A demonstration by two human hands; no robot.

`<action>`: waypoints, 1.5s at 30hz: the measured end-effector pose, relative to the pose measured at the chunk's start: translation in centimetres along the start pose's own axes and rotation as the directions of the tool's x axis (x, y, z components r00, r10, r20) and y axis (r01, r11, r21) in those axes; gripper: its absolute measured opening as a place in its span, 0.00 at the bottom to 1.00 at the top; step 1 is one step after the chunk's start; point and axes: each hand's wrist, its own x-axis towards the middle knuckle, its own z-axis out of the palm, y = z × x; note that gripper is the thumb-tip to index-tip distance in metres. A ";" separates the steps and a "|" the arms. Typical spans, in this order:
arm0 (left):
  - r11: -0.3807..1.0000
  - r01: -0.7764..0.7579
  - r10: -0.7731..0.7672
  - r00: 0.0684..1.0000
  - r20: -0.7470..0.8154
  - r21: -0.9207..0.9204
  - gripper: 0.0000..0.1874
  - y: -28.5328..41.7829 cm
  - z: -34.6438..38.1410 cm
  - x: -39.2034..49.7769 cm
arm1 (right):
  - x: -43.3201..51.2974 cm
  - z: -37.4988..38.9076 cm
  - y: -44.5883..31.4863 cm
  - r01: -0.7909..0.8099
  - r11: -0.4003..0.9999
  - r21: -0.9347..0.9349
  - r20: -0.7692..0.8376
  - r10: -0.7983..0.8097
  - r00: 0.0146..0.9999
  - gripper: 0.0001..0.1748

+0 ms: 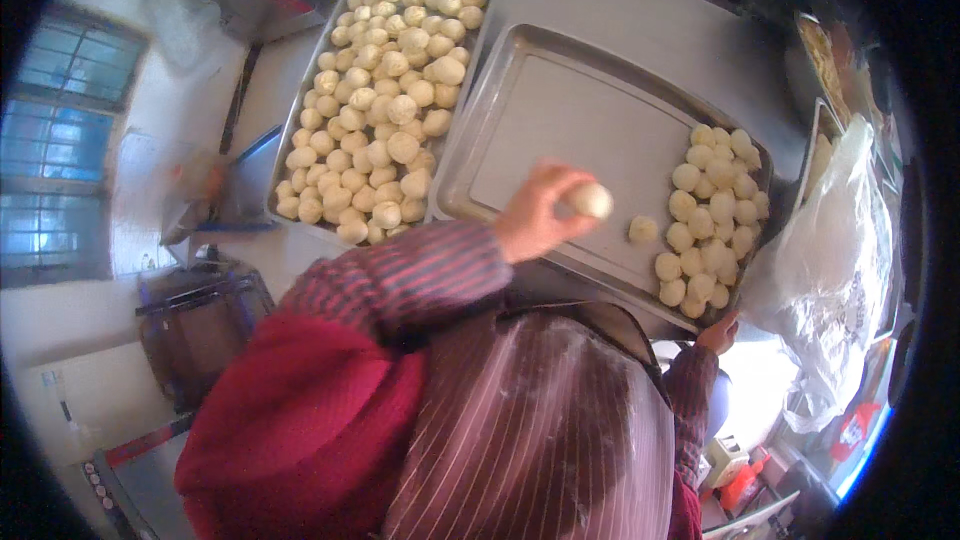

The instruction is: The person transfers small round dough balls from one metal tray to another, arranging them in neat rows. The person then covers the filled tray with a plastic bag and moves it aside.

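Note:
My left hand [546, 211] is over the middle of a metal baking tray [570, 120], its thumb and fingers around a pale round dough ball [591, 200]. One single dough ball [643, 229] lies on the tray just to the right of it. Several more dough balls [700, 223] are packed close together along the tray's right end. At the near right corner of this tray is my right hand [718, 334], low beside the rim; whether its fingers grip the metal is too small to make out.
A second metal tray [481, 52], covered with several rows of yellowish balls [375, 105], stands to the left on the grey worktop [622, 7]. A clear plastic bag [821, 277] hangs at the right, close to the tray's end. A barred window [67, 142] is far left.

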 end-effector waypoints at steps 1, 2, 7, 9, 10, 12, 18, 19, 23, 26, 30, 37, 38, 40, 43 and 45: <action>0.999 0.012 -0.009 0.997 -0.072 0.032 0.26 -0.4 -3.1 -0.6 | 0.3 0.1 0.8 -0.012 0.998 0.053 -0.005 0.013 1.000 0.38; 0.989 0.025 -0.002 0.988 -0.156 0.147 0.26 -1.0 -6.4 -1.2 | 0.8 0.2 1.7 -0.032 0.998 0.047 -0.036 0.033 0.999 0.38; 0.857 0.294 -0.096 0.898 -0.429 0.424 0.26 -5.1 -20.3 -4.9 | 2.9 -0.6 5.7 0.484 0.237 -0.842 0.373 -0.391 0.841 0.28; 0.613 0.553 -0.332 0.829 -0.451 0.565 0.35 -6.1 -23.0 -5.8 | 3.0 -0.7 5.3 0.511 0.303 -0.805 0.378 -0.402 0.834 0.27; 0.606 0.465 -0.248 0.881 -0.403 0.645 0.34 -6.6 -22.7 -6.0 | 2.5 -0.4 4.7 0.266 0.836 -0.481 0.197 -0.192 0.961 0.27; 0.513 0.411 -0.188 0.910 -0.369 0.754 0.34 -6.3 -21.6 -5.6 | 1.1 -0.2 2.3 -0.007 1.000 0.011 0.038 0.006 0.999 0.33; 0.907 0.138 -0.152 0.988 0.004 0.398 0.24 -2.7 -8.3 0.5 | -1.8 0.5 -3.2 -0.003 0.995 -0.096 -0.077 -0.005 0.997 0.29; 0.903 -0.027 -0.038 0.989 0.142 0.428 0.25 -2.1 -5.0 1.0 | -2.1 0.6 -3.4 0.066 0.997 -0.031 -0.077 -0.069 0.995 0.29; 0.911 -0.296 0.112 0.846 0.521 0.286 0.27 -1.2 7.3 2.0 | -2.2 0.5 -3.7 0.025 1.000 -0.009 -0.104 -0.025 0.994 0.28; 0.809 -0.352 -0.083 0.724 0.684 0.471 0.29 -0.4 12.0 2.5 | -2.3 0.7 -3.7 0.026 0.995 -0.097 -0.116 -0.037 0.993 0.27; 0.855 -0.338 -0.014 0.743 0.669 0.394 0.28 0.7 15.5 1.9 | -2.1 0.4 -2.4 0.026 0.998 -0.051 -0.089 -0.030 0.996 0.26; 0.881 -0.359 0.079 0.754 0.652 0.309 0.11 -0.2 19.7 2.3 | 0.2 -0.7 1.1 0.415 0.433 -0.800 0.393 -0.144 0.908 0.34; 0.810 -0.455 0.130 0.755 0.642 0.370 0.09 -0.4 19.6 2.2 | 0.3 -0.7 1.1 0.386 0.417 -0.823 0.344 -0.174 0.923 0.33; 0.875 -0.391 0.148 0.777 0.612 0.285 0.11 -0.5 18.9 2.3 | 0.1 -0.1 0.7 -0.054 0.992 0.114 0.074 0.046 0.996 0.35; 0.978 -0.131 -0.005 0.769 0.639 0.165 0.16 -0.1 16.5 2.6 | -0.2 0.3 -0.3 0.007 0.996 0.090 -0.006 -0.006 1.000 0.34; 0.988 0.141 -0.147 0.804 0.576 0.057 0.22 0.6 14.1 2.7 | -0.2 0.1 -0.8 -0.041 0.998 0.040 -0.011 0.042 0.999 0.35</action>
